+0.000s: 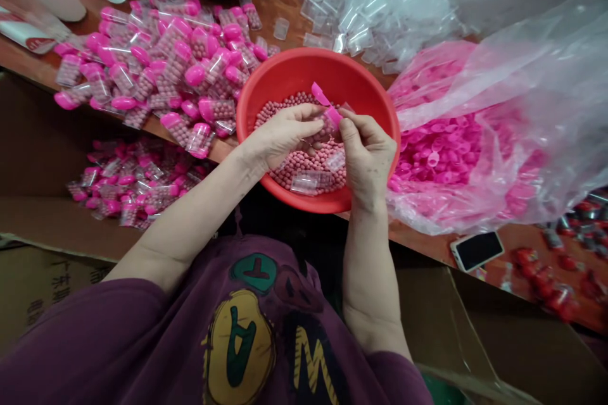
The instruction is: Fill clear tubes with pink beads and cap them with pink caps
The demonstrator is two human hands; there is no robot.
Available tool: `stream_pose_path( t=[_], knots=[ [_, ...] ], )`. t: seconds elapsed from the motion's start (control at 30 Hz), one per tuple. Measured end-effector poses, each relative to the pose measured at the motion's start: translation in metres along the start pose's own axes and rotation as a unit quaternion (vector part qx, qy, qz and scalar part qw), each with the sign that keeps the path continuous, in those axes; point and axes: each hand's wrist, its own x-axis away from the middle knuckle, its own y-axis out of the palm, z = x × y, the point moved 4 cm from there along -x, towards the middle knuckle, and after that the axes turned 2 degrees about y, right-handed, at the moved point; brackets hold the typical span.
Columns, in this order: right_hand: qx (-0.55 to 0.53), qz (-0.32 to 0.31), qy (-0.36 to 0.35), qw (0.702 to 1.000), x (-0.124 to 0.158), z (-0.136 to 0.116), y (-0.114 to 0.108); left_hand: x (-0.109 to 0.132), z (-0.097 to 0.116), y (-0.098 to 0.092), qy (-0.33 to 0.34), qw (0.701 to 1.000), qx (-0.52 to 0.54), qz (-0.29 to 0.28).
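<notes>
Over a red plastic bowl (313,64), my two hands meet at one small clear bottle (327,131) that appears to have pink beads in it. A bright pink flip cap (334,116) sits at the bottle's mouth with its lid standing up. My left hand (287,133) has its fingers curled round the bottle from the left. On the other side, my right hand (368,152) pinches at the cap with thumb and index finger. Below them, loose pink beads (327,163) and a few clear bottles (311,182) lie in the bowl.
Left of the bowl is a heap of filled, pink-capped bottles (166,57); more lie in a cardboard box (137,183) below. Clear empty bottles (370,0) are piled behind. A plastic bag (513,95) of pink caps (441,145) and a phone (477,250) are at right.
</notes>
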Motion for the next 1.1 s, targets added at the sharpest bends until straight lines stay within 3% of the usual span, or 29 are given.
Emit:
stream_pose_path(
  t=[0.33,0.53,0.93,1.1],
  knots=[
    [0.008,0.048,0.011,0.999,0.003,-0.002,-0.001,0.005,0.004,0.006,-0.032,0.999,0.026,-0.021],
    [0.022,0.043,-0.009,0.999,0.004,-0.005,-0.001,0.004,0.005,0.005,-0.035,0.999,0.025,0.003],
    [0.055,0.010,-0.033,0.998,0.005,-0.003,0.004,0.005,0.005,0.006,-0.038,0.999,0.012,0.015],
    [0.108,-0.032,-0.099,0.989,0.004,-0.009,0.010,0.005,0.009,0.009,-0.019,0.998,0.011,0.059]
  ],
)
